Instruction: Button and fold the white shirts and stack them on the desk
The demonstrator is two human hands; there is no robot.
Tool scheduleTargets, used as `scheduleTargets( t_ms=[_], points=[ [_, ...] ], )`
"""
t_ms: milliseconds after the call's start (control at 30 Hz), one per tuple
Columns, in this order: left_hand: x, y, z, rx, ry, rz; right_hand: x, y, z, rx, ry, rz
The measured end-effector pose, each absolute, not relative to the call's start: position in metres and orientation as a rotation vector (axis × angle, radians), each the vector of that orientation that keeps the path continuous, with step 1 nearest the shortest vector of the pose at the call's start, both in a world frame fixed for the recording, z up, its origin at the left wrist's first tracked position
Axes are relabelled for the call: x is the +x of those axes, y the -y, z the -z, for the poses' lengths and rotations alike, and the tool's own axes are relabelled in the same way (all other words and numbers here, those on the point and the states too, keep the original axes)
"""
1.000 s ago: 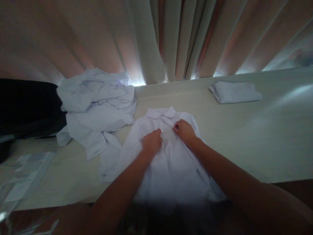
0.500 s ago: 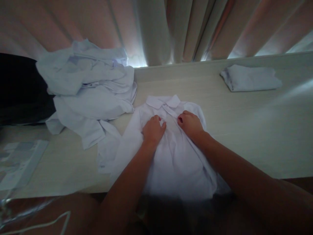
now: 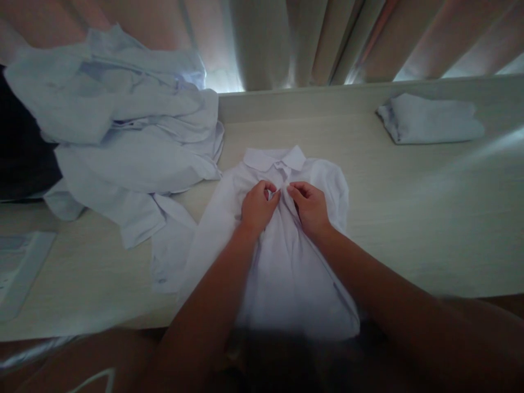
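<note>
Where the desk (image 3: 409, 218) meets the near edge, one white shirt (image 3: 282, 273) lies flat, collar (image 3: 275, 158) toward 12 o'clock, hem toward 6 o'clock and overhanging the edge; long axis runs 12 to 6. Left hand (image 3: 257, 207): fingers curled, pinching the front placket just below the collar. Right hand (image 3: 310, 206): fingers curled likewise, pinching the same strip, nearly touching the left. Heap of white garments (image 3: 123, 136) at 10 o'clock, one piece touching the shirt's sleeve. Folded white cloth (image 3: 429, 119) at 2 o'clock, well apart. Curtain (image 3: 286, 38) along the far edge. Bare desk surface from 1 to 4 o'clock.
</note>
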State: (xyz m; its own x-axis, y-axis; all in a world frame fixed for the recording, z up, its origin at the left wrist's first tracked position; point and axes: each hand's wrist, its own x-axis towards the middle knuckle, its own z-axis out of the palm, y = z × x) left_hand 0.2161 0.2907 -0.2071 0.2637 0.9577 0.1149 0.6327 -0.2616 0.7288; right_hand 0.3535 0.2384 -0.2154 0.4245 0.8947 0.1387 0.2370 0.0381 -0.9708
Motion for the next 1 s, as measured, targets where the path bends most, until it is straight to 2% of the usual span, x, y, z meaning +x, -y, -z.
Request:
scheduleTargets(
  t_ms=[200,467,1000],
  points=[
    [0.21,-0.297,0.205,2.003,-1.306,-0.684,0.348,-0.237,0.217,-1.47,1.154,-0.62],
    [0.202,-0.3,0.202,1.733,-1.114,-0.871,0.347,-0.234,0.219,-1.487,1.173,-0.575],
    [0.204,-0.296,0.198,1.564,-1.099,-0.899,0.343,-0.229,0.215,-1.499,1.239,-0.441]
  ],
)
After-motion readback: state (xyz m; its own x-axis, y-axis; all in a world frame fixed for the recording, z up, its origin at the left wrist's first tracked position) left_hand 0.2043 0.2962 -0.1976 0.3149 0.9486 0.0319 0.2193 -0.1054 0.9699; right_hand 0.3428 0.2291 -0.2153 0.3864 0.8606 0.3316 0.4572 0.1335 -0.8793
